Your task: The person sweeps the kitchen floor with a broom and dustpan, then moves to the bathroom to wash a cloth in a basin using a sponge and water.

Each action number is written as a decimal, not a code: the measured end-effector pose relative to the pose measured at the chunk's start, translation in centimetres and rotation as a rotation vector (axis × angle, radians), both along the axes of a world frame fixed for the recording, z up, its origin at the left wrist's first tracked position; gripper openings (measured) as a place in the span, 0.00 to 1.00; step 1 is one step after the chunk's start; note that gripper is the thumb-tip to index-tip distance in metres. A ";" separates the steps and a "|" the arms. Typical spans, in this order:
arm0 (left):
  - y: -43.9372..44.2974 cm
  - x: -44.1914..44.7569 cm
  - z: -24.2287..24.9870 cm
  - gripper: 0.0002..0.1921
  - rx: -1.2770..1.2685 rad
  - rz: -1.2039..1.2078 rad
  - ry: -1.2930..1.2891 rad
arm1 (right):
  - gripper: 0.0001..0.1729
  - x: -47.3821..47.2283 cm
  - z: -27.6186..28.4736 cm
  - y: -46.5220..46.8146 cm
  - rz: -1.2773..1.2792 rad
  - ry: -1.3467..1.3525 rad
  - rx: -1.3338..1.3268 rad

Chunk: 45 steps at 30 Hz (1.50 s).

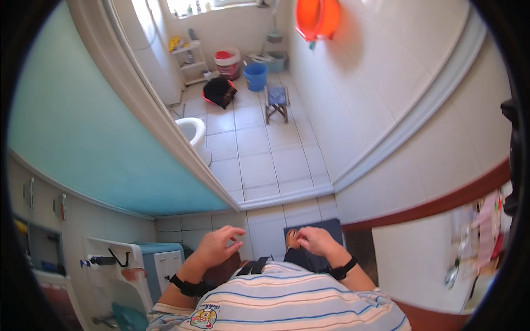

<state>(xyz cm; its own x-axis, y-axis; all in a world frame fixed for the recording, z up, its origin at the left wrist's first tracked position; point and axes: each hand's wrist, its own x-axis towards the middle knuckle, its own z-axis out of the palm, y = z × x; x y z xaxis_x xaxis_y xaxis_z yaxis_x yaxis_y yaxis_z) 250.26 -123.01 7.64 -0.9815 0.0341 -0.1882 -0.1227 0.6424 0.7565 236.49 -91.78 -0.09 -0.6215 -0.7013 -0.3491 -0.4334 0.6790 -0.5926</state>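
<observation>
My left hand (219,246) hangs in front of my body with its fingers apart and nothing in it. To its right, my right hand (315,240) is held over the dark floor mat (329,229), its fingers loosely bent and nothing visible in them. Both wrists wear black straps. Neither hand touches anything. Ahead lies a tiled bathroom floor (258,165) beyond a pale door sill (285,197). On that floor stand a small folding stool (276,97), a blue bucket (255,76) and a red basin holding dark cloth (219,92).
A teal sliding-door panel (95,145) borders the left, with a white toilet (198,132) behind it. A washbasin (138,285) and blue cabinet (167,265) are at lower left. Orange basins (316,18) hang on the right wall. A white shelf rack (188,66) and paint-type pail (227,66) stand farther back.
</observation>
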 end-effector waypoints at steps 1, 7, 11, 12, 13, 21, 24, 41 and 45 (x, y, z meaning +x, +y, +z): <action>0.8 -1.0 -0.5 0.14 0.020 0.035 0.001 | 0.11 -1.5 -0.3 0.4 0.038 0.005 0.035; 6.2 -5.7 -0.5 0.17 0.125 0.187 -0.090 | 0.10 -12.8 0.8 0.9 0.146 0.081 -0.019; 8.0 -9.2 -0.5 0.17 0.074 0.173 -0.092 | 0.09 -17.4 2.0 0.2 0.187 0.076 -0.108; 8.5 -10.2 -0.1 0.17 0.072 0.168 -0.106 | 0.10 -17.8 1.8 0.3 0.185 0.055 -0.107; 8.8 -11.3 0.0 0.17 0.066 0.151 -0.105 | 0.10 -18.3 1.6 0.4 0.182 0.033 -0.107; 8.7 -19.5 -1.1 0.17 0.054 0.062 -0.079 | 0.13 -21.6 -1.6 2.0 0.218 -0.087 0.007; 7.4 -23.6 -2.1 0.17 0.103 0.018 -0.117 | 0.12 -24.2 -2.0 1.4 0.166 -0.086 -0.027; -19.0 -58.2 -10.9 0.17 0.403 0.190 -0.111 | 0.13 -51.8 -1.1 -29.1 0.218 -0.182 -0.071; -27.4 -60.8 -9.0 0.17 0.336 0.261 -0.135 | 0.12 -58.1 -0.4 -35.5 0.167 -0.187 -0.132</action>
